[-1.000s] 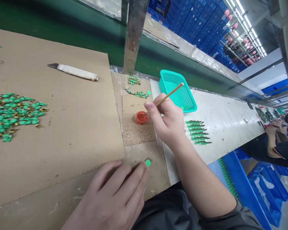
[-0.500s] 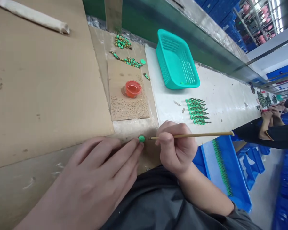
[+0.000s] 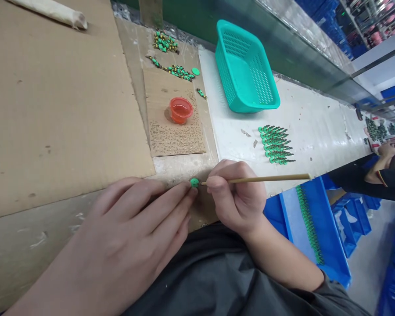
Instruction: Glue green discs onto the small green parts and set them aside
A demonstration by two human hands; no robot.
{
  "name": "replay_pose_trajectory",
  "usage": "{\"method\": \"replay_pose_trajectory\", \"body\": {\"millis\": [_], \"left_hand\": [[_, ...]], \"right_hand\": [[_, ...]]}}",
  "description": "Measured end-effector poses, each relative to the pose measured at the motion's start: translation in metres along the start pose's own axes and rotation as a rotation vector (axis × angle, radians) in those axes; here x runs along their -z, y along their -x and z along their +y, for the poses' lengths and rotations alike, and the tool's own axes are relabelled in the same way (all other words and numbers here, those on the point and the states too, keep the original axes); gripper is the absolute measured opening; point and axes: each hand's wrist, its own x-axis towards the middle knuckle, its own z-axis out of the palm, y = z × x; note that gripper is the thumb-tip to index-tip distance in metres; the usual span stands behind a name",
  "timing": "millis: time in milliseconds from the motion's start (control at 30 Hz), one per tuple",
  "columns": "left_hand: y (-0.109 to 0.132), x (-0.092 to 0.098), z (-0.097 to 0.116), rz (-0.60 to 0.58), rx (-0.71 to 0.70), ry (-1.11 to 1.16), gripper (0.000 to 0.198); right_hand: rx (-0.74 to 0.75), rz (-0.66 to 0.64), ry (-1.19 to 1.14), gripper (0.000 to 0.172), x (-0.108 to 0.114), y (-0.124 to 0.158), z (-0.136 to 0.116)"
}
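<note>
Between its fingertips my left hand [image 3: 134, 224] pinches a small green disc [image 3: 194, 182] near the table's front edge. My right hand [image 3: 238, 193] is closed like a pen grip around a thin wooden brush [image 3: 266, 178], its tip at the disc's right side. Whether the tip touches the disc is hard to make out. Beyond both hands, a small red cup [image 3: 181, 110] of liquid stands on a speckled cardboard piece [image 3: 174, 147]. To the right, several green discs with dark twisted stems lie in neat rows [image 3: 276, 145].
A teal basket [image 3: 246, 70] stands at the back. Small green and gold pieces [image 3: 165, 41] lie piled behind the cup, with a loose green disc [image 3: 195, 71] nearby. Cardboard [image 3: 66, 101] covers the left. Blue trays [image 3: 329, 232] sit at lower right; another person's arms [image 3: 385, 160] are far right.
The brush tip has come closer to the green disc, and a dark mark now shows on the disc's face. The whole view has shifted slightly. Both hands keep their grips.
</note>
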Motion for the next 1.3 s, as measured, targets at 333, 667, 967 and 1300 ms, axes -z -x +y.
{"method": "replay_pose_trajectory", "body": {"millis": [333,667,967,1300], "left_hand": [[0.0,-0.002,0.0,-0.003,0.008,0.006,0.033],[0.0,-0.001,0.002,0.001,0.013,0.014,0.033],[-0.008,0.004,0.002,0.006,-0.018,-0.036,0.031],[-0.013,0.006,0.003,0.032,0.001,-0.017,0.033]], "right_hand": [[-0.016,-0.029,0.018,0.03,0.001,-0.001,-0.003],[-0.022,0.003,0.005,0.027,-0.001,0.001,0.001],[-0.061,0.158,0.028,0.023,0.009,-0.038,-0.001],[0.012,-0.08,0.06,0.048,-0.018,-0.128,0.058]]}}
